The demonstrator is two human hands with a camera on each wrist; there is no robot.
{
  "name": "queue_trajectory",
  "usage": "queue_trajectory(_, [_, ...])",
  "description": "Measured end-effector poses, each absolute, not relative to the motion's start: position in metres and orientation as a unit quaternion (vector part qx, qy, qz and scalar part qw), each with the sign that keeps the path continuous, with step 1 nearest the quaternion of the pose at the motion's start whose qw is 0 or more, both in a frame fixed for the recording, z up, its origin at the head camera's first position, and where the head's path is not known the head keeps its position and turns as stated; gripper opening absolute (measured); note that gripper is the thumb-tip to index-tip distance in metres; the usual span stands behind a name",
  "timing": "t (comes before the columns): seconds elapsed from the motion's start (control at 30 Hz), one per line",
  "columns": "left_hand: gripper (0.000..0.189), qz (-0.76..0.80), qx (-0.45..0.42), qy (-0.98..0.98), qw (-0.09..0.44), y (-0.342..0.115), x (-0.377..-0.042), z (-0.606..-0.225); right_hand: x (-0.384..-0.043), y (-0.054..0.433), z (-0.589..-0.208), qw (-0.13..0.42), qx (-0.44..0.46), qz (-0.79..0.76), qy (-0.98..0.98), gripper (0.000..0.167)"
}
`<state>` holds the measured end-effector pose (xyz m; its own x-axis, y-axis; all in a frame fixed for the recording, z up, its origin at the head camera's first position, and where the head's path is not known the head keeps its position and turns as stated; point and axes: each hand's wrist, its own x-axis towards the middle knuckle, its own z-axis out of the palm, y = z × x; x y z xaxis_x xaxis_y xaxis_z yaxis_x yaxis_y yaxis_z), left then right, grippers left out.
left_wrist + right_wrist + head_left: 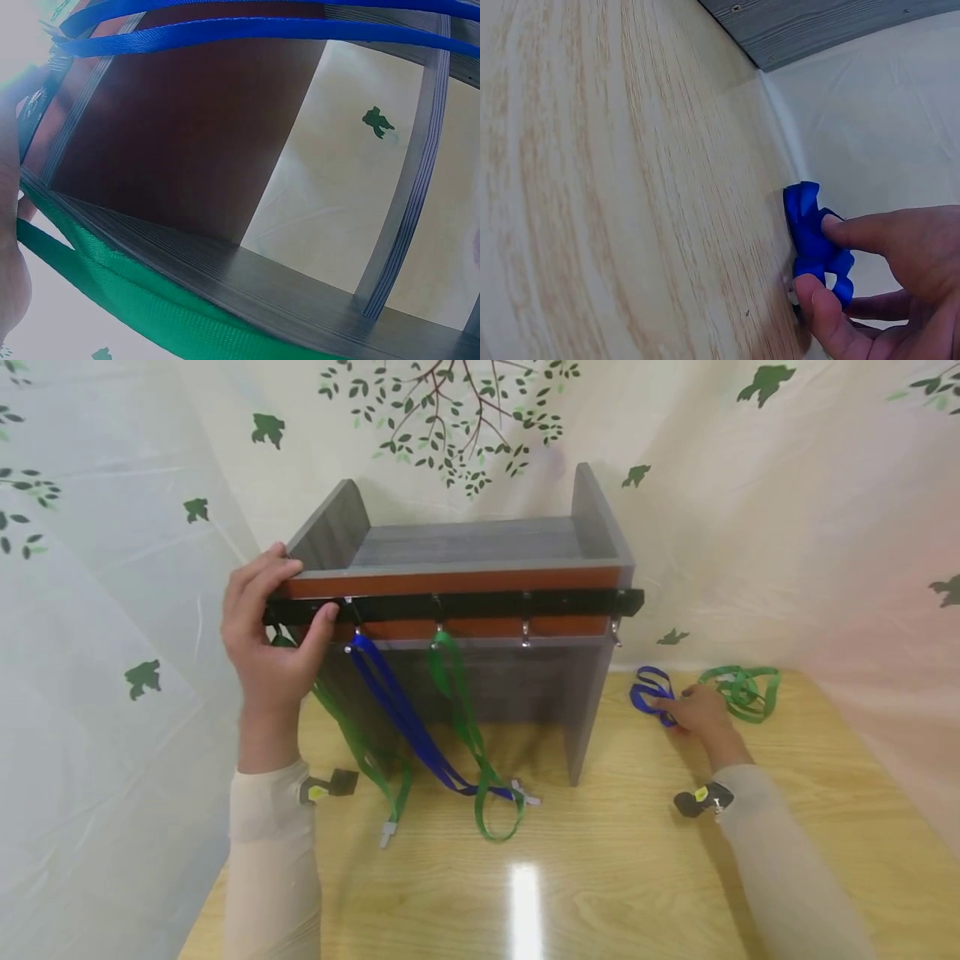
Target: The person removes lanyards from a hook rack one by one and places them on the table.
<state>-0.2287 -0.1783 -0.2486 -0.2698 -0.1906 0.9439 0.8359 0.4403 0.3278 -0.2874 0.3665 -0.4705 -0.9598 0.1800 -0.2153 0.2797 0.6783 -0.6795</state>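
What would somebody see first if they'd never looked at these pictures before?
Probably the gray shelf in the middle, with a blue lanyard and two green lanyards dangling from the hooks of the black rail across its front. Then come the left hand gripping the rail's left end, and, at the right on the wooden table, the right hand pinching a coiled blue lanyard beside a green bundle.

A wood-grain table bears a gray shelf unit, coiled blue lanyard and coiled green lanyard.
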Motion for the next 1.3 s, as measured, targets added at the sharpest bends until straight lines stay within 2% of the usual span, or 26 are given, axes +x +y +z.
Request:
queue_trajectory(0.17, [0.07, -0.464, -0.249, -0.645, 0.554, -0.178, -0.227, -0.248, -0.283, 0.364, -0.465, 0.051, 0.11, -0.332, 0.935, 0.091])
queue_trajectory(0.37, [0.07, -0.463, -0.25, -0.642, 0.558, -0.18, -0.231, -0.249, -0.279, 0.358, -0.457, 0.008, 0.12, -0.32, 0.94, 0.086])
queue_trajectory(0.6, [0.071, -0.465, -0.25, -0.639, 0.559, -0.18, -0.233, -0.25, -0.271, 0.337, -0.44, -0.046, 0.123, -0.361, 0.923, 0.059])
queue_trajectory(0.73, [0.07, -0.465, -0.252, -0.641, 0.556, -0.18, -0.233, -0.25, -0.258, 0.32, -0.418, -0.064, 0.121, -0.39, 0.911, 0.05])
queue_trajectory(0.87, [0.071, -0.466, -0.249, -0.64, 0.558, -0.182, -0.235, -0.251, -0.244, 0.297, -0.395, -0.106, 0.102, -0.423, 0.894, 0.043])
queue_trajectory(1.3, [0.07, -0.468, -0.249, -0.642, 0.554, -0.179, -0.232, -0.25, -0.207, 0.248, -0.365, -0.212, 0.016, -0.507, 0.835, 0.035])
